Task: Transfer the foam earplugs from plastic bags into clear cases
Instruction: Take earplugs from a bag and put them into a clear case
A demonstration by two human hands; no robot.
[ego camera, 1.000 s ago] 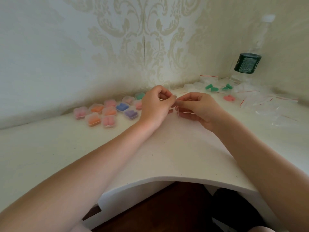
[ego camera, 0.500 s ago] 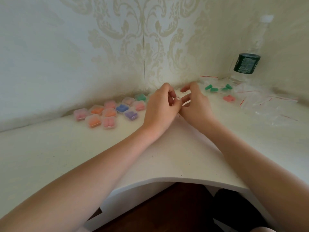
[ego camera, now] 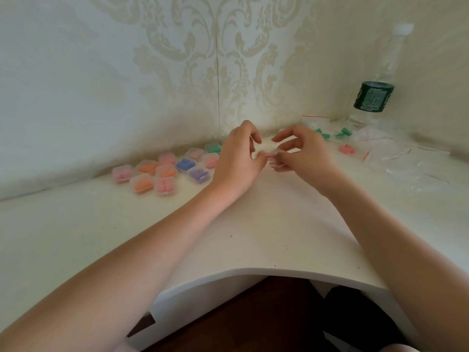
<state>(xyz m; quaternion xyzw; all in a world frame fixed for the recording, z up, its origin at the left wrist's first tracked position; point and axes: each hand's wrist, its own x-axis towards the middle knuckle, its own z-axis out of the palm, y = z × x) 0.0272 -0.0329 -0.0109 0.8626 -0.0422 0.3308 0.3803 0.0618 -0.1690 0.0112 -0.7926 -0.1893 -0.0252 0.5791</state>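
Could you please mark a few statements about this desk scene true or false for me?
1. The filled clear plastic cases lie in a cluster to the left of the left hand. True.
2. The clear water bottle with the dark green label lies on its side. False: it stands upright in the far right corner.
3. Loose green foam earplugs lie on the white desk beyond the right hand. True.
4. One closed case holds blue earplugs. True.
5. The hands are far apart at opposite desk edges. False: they meet near the middle, fingertips close around something small and clear.
6. The empty clear plastic bags with red seal strips are stacked on the cases. False: they lie on the right.
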